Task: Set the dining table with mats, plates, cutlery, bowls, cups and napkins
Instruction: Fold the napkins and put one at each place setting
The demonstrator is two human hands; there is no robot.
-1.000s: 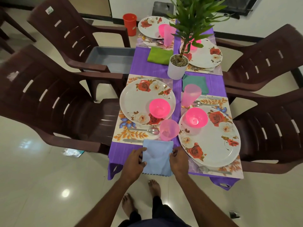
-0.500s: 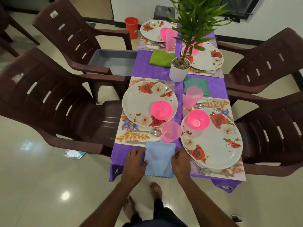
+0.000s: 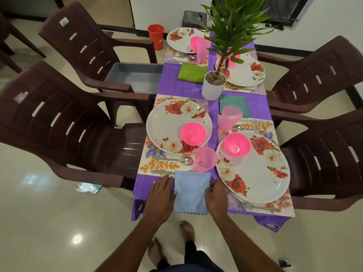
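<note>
Light blue napkin (image 3: pixel 191 193) lies at the counter's (image 3: pixel 198 89) near edge, scalloped hem overhanging. Left hand (image 3: pixel 162 195) lies flat on its left edge, grip relaxed; right hand (image 3: pixel 216 195) pinches the right edge. Pink cup (image 3: pixel 205 159) stands just beyond, floral plate (image 3: pixel 261 173) close right; bare purple cloth (image 3: pixel 143 185) lies left.

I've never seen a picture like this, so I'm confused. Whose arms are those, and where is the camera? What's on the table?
The camera sits on a person's head and looks down, so you see their own arms and bare feet. The left hand rests flat beside a blue napkin; the right hand pinches its other edge. The table has a purple cloth with flowered plates, pink bowls, pink cups, spoons and a fork on mats. A potted plant stands in the middle, with brown chairs around.
</note>
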